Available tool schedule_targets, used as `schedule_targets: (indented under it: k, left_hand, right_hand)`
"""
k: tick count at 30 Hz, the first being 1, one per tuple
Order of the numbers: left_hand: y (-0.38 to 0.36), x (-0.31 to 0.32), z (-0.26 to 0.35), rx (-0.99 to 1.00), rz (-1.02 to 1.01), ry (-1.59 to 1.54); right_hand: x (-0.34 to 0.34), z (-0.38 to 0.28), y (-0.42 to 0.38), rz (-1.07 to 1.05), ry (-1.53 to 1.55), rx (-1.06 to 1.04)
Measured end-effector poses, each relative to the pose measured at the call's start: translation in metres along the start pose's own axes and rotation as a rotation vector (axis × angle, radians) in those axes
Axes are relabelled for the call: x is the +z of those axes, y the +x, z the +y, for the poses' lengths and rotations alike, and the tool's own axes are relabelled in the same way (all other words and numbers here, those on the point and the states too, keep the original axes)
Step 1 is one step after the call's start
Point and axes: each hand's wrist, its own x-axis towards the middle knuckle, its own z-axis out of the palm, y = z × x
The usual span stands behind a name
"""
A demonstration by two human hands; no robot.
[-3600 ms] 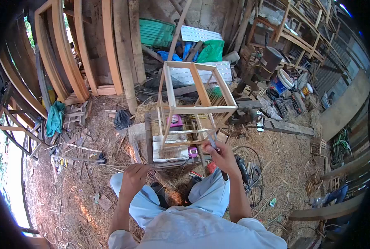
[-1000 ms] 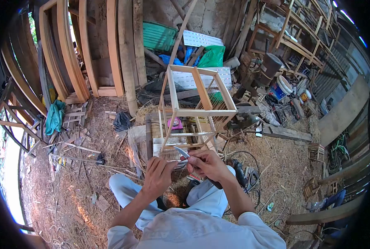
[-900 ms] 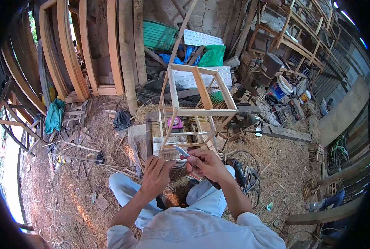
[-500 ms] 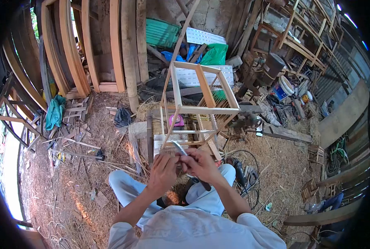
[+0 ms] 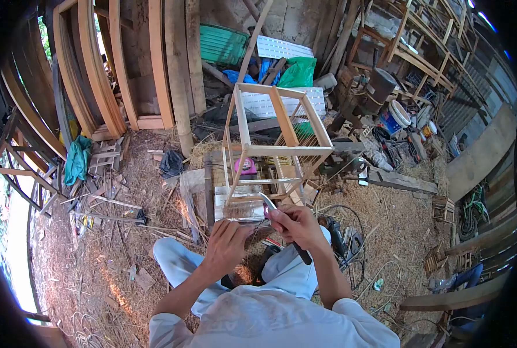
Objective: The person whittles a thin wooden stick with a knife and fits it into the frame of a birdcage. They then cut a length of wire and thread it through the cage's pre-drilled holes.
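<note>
Since half a second ago the right hand [image 5: 298,228] has drawn away from the left hand [image 5: 225,239], taking the knife [image 5: 268,203] rightward; the left has hardly shifted against the frame [image 5: 287,150]. The knife is on the near side of the frame, its tip overlapping the frame's lower near rail in view — whether they touch, I cannot tell. The right fist is closed round the knife, thumb forward by the root of the blade, dark handle jutting out below the palm. The left hand, also on the frame's near side, has its fingers curled in; whether anything is pinched there I cannot tell. The tape [image 5: 247,166] shows through the frame, behind that rail. The knife should be light and stiff, its handle the safe hold and its edge one to keep fingers off. The frame looks light too, its thin bars probably breakable — best lifted by the thicker top rails.
</note>
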Motion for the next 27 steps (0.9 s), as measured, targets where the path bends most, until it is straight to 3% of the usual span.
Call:
schedule_targets:
  k: [2,4,5,7,11,15,19,27]
  left_hand:
    - [-0.005,0.001,-0.004,0.000,0.006,0.009]
    - [-0.012,-0.004,-0.013,-0.001,0.009,0.022]
    - [-0.016,-0.008,-0.019,-0.009,-0.003,0.056]
    - [-0.016,-0.011,-0.023,-0.014,-0.018,0.094]
    - [-0.006,-0.008,-0.023,0.009,0.033,0.104]
    - [0.011,0.001,-0.012,-0.011,0.071,0.052]
    - [0.001,-0.002,-0.022,-0.007,0.060,0.084]
    - [-0.013,-0.007,-0.029,0.022,0.015,0.047]
  right_hand:
    - [-0.007,0.000,-0.002,-0.018,-0.033,-0.004]
    - [-0.014,-0.004,-0.004,0.312,-0.189,-0.081]
    - [-0.025,-0.007,-0.005,0.314,-0.188,-0.084]
    - [-0.052,-0.010,-0.004,0.154,-0.006,-0.099]
    - [-0.040,-0.019,-0.003,0.156,0.082,-0.070]
    - [-0.003,0.001,0.008,-0.173,0.153,0.023]
    - [-0.016,-0.011,0.005,-0.040,-0.032,-0.033]
    - [-0.020,-0.004,0.003,-0.023,0.008,0.008]
